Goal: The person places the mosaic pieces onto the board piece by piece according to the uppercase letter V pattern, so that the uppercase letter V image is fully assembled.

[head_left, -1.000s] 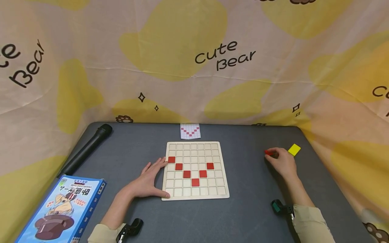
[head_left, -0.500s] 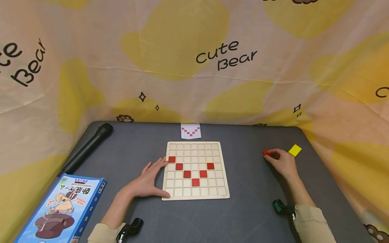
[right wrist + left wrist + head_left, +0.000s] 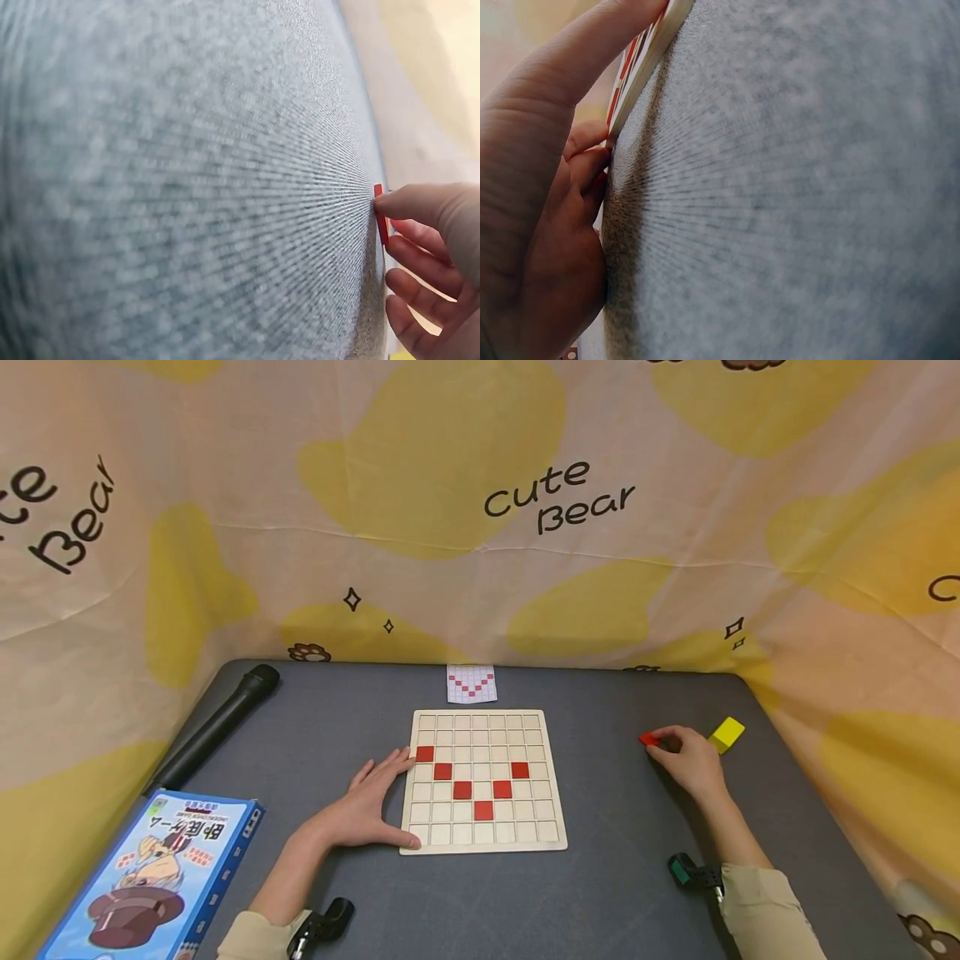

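A pale grid board (image 3: 480, 720) lies mid-table with several red square tiles set in its cells in a V-like slant. My left hand (image 3: 363, 810) rests along the board's left side, thumb on the lower left corner and fingers spread up to the edge. In the left wrist view the thumb and fingertips touch the board's edge (image 3: 649, 75). Off to the right, my right hand (image 3: 692, 766) pinches a red square tile (image 3: 648, 739) between thumb and fingers. The right wrist view shows that red tile (image 3: 381, 217) edge-on, close to the table surface.
Just right of the right hand are yellow square pieces (image 3: 727, 733). A small pattern card (image 3: 472, 684) with a red V lies behind the board. At the left are a black microphone-like stick (image 3: 217, 727) and a blue game box (image 3: 150, 877). Fabric hangs behind the table.
My right hand has shifted slightly left with the red tile, uncovering more of the yellow pieces. The left hand and the board stay put.
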`<action>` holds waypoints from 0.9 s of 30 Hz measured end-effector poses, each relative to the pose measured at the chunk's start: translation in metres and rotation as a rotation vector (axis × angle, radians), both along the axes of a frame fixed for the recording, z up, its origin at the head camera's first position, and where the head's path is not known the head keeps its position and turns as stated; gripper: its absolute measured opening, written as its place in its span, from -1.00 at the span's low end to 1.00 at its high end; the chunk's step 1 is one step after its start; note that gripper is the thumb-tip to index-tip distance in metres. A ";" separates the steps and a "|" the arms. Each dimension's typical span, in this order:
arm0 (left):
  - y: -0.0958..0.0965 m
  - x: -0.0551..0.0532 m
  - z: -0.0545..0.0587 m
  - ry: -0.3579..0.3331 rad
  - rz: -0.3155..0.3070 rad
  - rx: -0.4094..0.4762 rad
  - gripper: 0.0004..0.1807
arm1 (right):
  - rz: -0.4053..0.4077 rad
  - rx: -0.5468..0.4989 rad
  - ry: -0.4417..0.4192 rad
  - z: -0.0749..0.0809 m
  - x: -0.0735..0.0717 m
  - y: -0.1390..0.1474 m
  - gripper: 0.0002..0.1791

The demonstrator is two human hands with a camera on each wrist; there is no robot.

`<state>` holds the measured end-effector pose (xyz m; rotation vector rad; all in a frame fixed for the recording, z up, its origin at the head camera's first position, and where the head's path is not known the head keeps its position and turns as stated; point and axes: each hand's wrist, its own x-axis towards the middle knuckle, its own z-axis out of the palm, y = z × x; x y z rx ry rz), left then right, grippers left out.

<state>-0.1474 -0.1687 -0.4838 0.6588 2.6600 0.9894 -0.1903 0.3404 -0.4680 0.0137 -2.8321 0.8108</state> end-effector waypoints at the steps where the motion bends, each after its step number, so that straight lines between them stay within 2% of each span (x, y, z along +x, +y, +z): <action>1: 0.000 0.000 0.000 0.001 0.000 -0.002 0.29 | -0.006 0.000 -0.005 0.000 0.000 0.000 -0.70; 13: 0.000 0.001 0.001 0.012 -0.002 0.002 0.29 | 0.002 -0.012 -0.032 0.001 0.000 -0.011 -0.69; 27: 0.000 0.001 0.001 0.005 0.001 0.002 0.30 | 0.092 -0.068 -0.009 0.004 0.000 -0.055 -0.72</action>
